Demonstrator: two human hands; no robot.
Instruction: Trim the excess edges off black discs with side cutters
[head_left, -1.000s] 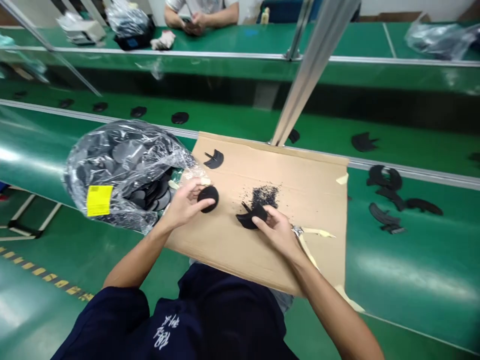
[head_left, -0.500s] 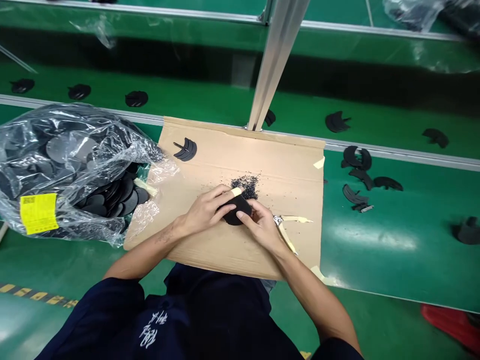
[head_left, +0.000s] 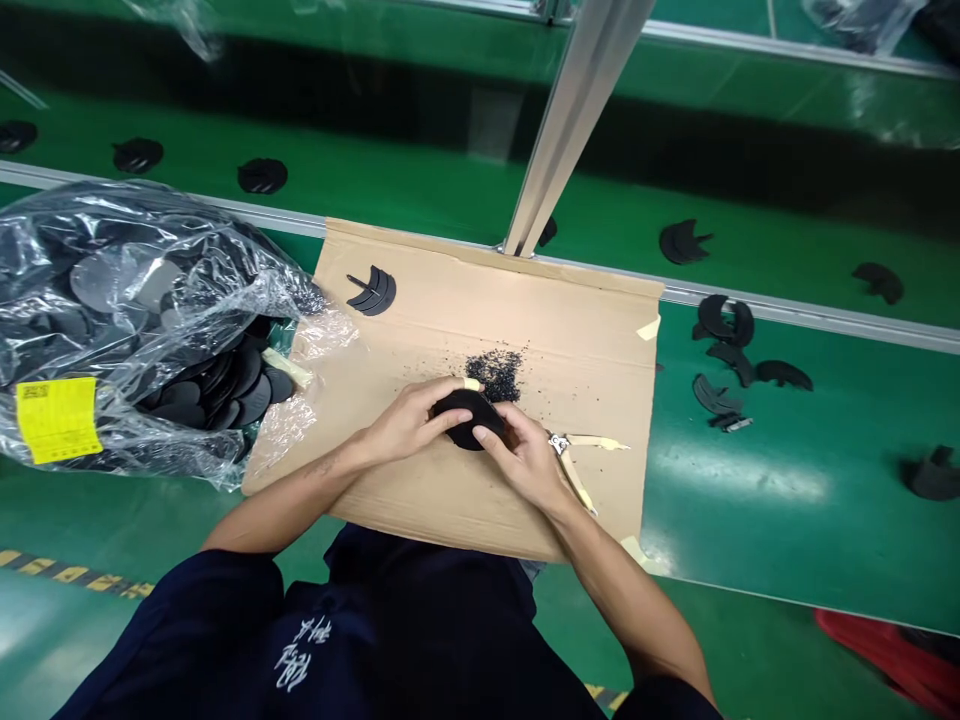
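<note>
A flat, rounded black plastic piece is held between both hands above the cardboard sheet. My left hand grips its left side, thumb on the near face and a yellow-taped finger along the far edge. On the opposite side, my right hand pinches it with thumb and fingers. Just beyond the hands lies a heap of small black bits. Nippers with cream handles rest spread on the cardboard beside my right hand. A curved, ribbed black part lies at the cardboard's far left.
At left, a clear plastic bag with a yellow label spills black discs. Several curved black parts lie on the green bench to the right. An aluminium post rises behind the cardboard; a ledge with more black parts runs along the back.
The black piece has tilted in my hands, and my left fingers have shifted slightly along its far edge. The camera view has turned a little. Both hands keep their hold.
</note>
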